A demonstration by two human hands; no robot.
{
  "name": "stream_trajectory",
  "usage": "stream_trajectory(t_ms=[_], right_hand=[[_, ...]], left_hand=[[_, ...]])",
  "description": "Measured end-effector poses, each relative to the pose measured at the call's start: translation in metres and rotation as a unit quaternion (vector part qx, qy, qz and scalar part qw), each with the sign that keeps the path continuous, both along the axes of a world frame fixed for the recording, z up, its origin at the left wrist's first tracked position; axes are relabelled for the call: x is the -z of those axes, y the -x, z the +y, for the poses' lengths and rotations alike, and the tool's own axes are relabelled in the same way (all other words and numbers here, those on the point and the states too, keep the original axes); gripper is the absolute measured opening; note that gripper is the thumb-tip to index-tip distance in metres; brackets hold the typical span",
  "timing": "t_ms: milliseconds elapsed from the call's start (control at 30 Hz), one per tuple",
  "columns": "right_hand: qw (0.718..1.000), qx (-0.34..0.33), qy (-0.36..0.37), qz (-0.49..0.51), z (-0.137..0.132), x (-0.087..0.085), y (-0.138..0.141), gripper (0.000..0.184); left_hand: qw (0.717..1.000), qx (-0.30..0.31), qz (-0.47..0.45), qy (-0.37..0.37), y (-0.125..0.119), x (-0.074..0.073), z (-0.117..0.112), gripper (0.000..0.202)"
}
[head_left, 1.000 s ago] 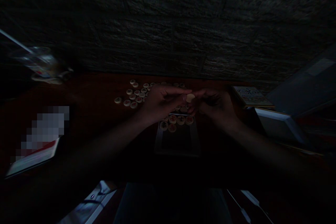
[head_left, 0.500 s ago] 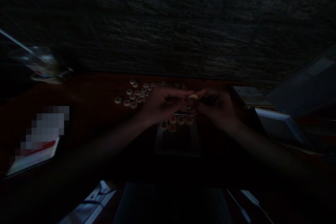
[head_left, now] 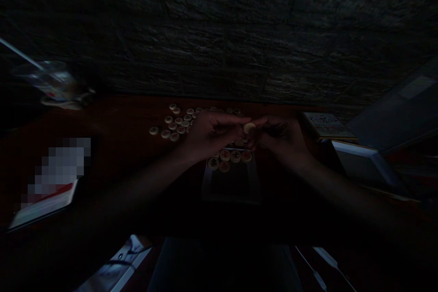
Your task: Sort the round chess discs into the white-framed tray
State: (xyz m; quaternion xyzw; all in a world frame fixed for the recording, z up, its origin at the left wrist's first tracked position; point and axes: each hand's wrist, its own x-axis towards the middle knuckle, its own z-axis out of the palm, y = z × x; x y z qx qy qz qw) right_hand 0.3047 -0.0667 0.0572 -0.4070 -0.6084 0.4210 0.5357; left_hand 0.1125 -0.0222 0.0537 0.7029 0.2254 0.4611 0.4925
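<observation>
Above the far end of a shallow box (head_left: 231, 189) on the dark red tabletop (head_left: 119, 137), the left hand (head_left: 208, 136) and the right hand (head_left: 282, 141) meet tip to tip, and a pale round game piece (head_left: 248, 127) is held up between them — the fingers (head_left: 236, 122) of both hands drawn narrow and pinched on its edge. Just below it a row of similar pieces (head_left: 230, 157) lies in the box, a loose scatter of pieces (head_left: 176, 123) lies on the tabletop beyond the left hand, and a clear cup (head_left: 54, 83) stands well off to the left.
</observation>
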Motion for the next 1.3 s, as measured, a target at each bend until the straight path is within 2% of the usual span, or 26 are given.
stream_trajectory(t_ms=[200, 400, 567, 700, 900, 1033, 1167, 1300], right_hand=[[1.0, -0.009, -0.004, 0.0, 0.0, 0.0, -0.001, 0.019], [0.998, 0.015, -0.042, -0.041, -0.001, -0.001, -0.002, 0.02], [0.984, 0.058, -0.118, -0.121, -0.002, 0.008, -0.006, 0.021], [0.963, 0.078, -0.17, -0.195, -0.002, 0.012, -0.009, 0.024], [0.938, 0.073, -0.22, -0.258, -0.003, 0.005, -0.01, 0.02], [0.934, 0.063, -0.22, -0.274, -0.006, 0.002, -0.008, 0.021], [0.929, 0.061, -0.208, -0.299, -0.01, 0.002, -0.006, 0.02], [0.917, -0.006, -0.219, -0.333, -0.016, 0.004, -0.001, 0.018]], left_hand=[[1.0, -0.019, -0.002, 0.003, -0.001, 0.0, 0.002, 0.024], [0.999, -0.033, -0.007, 0.031, -0.002, 0.001, 0.006, 0.024], [0.99, 0.025, -0.035, 0.133, -0.003, 0.006, 0.01, 0.033], [0.984, 0.049, -0.051, 0.165, -0.004, 0.008, 0.012, 0.034], [0.99, 0.031, -0.033, 0.134, -0.001, 0.006, 0.01, 0.033], [0.996, 0.008, 0.007, 0.091, 0.001, 0.001, 0.008, 0.037], [0.998, -0.041, 0.034, 0.043, 0.005, -0.003, 0.012, 0.026], [0.995, -0.086, 0.029, 0.038, 0.008, -0.002, 0.018, 0.027]])
